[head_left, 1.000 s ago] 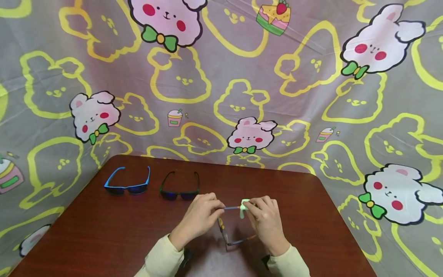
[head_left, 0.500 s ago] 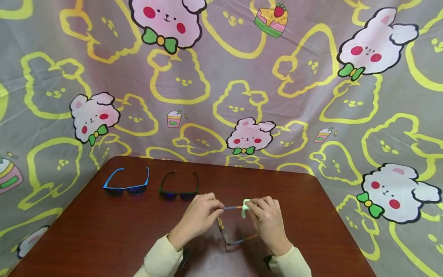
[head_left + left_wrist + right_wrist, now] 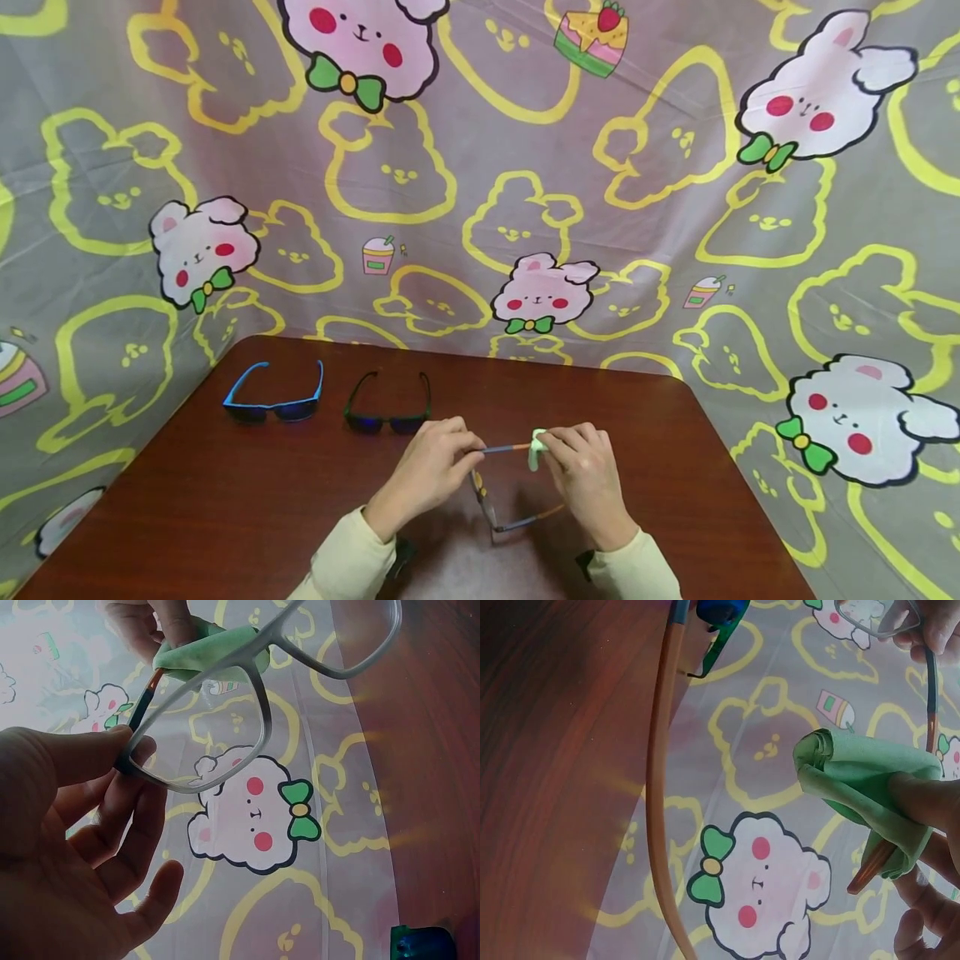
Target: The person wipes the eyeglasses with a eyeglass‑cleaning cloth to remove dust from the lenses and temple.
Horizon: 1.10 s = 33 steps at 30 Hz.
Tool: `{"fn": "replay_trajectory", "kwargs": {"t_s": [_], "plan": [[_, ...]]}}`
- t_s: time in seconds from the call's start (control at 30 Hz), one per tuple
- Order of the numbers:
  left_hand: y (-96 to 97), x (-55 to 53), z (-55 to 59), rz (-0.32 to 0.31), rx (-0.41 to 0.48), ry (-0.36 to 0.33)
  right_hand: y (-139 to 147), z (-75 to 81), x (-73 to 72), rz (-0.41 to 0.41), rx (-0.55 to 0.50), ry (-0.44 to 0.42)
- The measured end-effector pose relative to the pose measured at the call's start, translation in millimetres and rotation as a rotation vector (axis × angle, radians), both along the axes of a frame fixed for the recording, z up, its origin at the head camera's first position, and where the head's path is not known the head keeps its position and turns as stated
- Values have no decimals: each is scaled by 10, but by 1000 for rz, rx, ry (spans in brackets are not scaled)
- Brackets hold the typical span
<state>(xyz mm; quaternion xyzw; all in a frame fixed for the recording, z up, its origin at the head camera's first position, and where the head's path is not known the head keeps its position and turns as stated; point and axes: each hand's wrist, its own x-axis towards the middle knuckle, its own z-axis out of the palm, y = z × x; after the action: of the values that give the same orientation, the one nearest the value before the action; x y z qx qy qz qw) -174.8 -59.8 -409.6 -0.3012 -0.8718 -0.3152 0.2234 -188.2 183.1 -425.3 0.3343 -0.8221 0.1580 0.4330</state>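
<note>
Between my hands is a pair of clear-lens eyeglasses (image 3: 266, 724) with a grey frame, held above the table. My left hand (image 3: 433, 462) pinches the frame's corner by the hinge between thumb and fingers. A pale green cloth (image 3: 855, 769) is folded round the temple on that side, and my right hand (image 3: 591, 477) pinches it there. In the right wrist view, the orange-brown temple tip (image 3: 870, 871) pokes out from under the cloth. The other temple (image 3: 655, 765) stretches free, nearer my body in the head view.
On the reddish-brown table (image 3: 187, 500), blue-framed sunglasses (image 3: 273, 408) lie open at the back left. Dark-framed sunglasses (image 3: 386, 422) lie beside them, just beyond my left hand. A patterned curtain (image 3: 645, 208) hangs around the table's back and sides.
My right hand and the cloth have slid a little to the right along the temple, baring more of its orange part. The left hand keeps its grip in place.
</note>
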Motion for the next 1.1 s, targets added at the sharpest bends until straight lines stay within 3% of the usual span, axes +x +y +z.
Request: {"fn": "replay_trajectory", "kwargs": {"t_s": [0.4, 1.1], "plan": [[-15, -7, 1, -1, 4, -39, 51, -7, -27, -15, -3, -14], [-60, 7, 13, 21, 11, -29, 156, -2, -20, -29, -7, -50]]}}
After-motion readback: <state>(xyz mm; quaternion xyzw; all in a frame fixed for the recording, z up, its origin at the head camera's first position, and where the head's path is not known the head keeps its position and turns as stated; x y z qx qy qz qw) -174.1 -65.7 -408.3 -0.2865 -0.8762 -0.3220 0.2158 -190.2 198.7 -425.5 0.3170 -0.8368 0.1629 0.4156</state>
